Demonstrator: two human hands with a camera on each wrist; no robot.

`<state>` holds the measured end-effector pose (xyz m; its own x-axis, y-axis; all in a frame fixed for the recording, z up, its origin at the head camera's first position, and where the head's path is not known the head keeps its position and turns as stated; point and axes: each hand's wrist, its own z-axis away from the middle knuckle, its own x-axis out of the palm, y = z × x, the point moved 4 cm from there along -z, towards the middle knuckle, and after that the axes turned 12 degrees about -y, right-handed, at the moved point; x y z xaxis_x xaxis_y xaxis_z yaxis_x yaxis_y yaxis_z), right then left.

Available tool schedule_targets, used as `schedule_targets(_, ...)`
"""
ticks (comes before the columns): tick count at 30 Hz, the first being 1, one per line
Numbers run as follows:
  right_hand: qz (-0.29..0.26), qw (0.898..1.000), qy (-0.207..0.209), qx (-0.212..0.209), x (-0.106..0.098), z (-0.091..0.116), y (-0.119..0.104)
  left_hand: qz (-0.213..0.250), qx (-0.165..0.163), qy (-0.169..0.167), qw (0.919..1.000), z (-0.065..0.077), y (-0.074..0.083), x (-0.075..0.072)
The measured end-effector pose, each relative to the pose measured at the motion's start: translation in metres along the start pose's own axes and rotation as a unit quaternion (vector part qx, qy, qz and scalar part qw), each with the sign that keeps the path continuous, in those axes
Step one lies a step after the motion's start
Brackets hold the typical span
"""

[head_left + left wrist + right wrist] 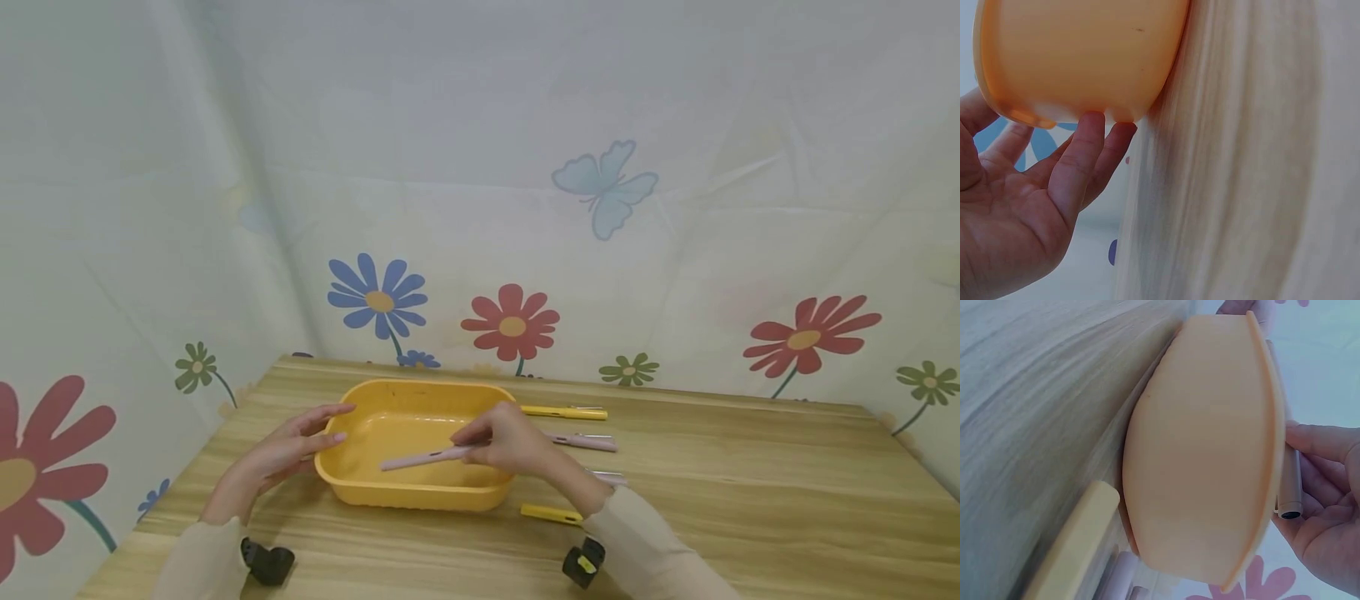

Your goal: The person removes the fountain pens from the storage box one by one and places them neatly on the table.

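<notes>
A yellow plastic basin [420,497] sits on the wooden table. My left hand [281,450] holds its left end, thumb over the rim and several fingertips against the outer wall in the left wrist view. Above the basin's right half, my right hand [517,442] pinches a pale pink pen [423,459] between thumb and fingers. The pen lies nearly level, its far end pointing left over the basin. In the right wrist view, the pen's near end [1290,487] shows beside the rim.
Right of the basin lie a yellow pen [566,412] at the back, a pink pen [585,442], another pale pink pen [611,478] partly behind the right wrist, and a yellow pen [551,514] in front. A flowered curtain [480,208] stands behind the table.
</notes>
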<state>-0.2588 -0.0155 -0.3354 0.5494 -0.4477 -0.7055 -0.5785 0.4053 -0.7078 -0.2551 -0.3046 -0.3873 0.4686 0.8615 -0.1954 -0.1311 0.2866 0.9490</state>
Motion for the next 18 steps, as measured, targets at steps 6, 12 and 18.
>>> schedule_targets(6,-0.022,0.999,0.024,0.007,-0.006,0.015,-0.001,0.003,0.006,-0.005,1.0000,0.000,-0.001,0.000)
schedule_targets(12,-0.024,0.999,0.035,0.015,-0.011,0.033,0.003,0.002,0.007,-0.006,1.0000,0.001,0.001,0.000)
schedule_targets(18,-0.023,0.999,0.042,0.022,-0.015,0.050,0.007,0.004,0.009,-0.007,0.9999,0.002,0.002,0.000)
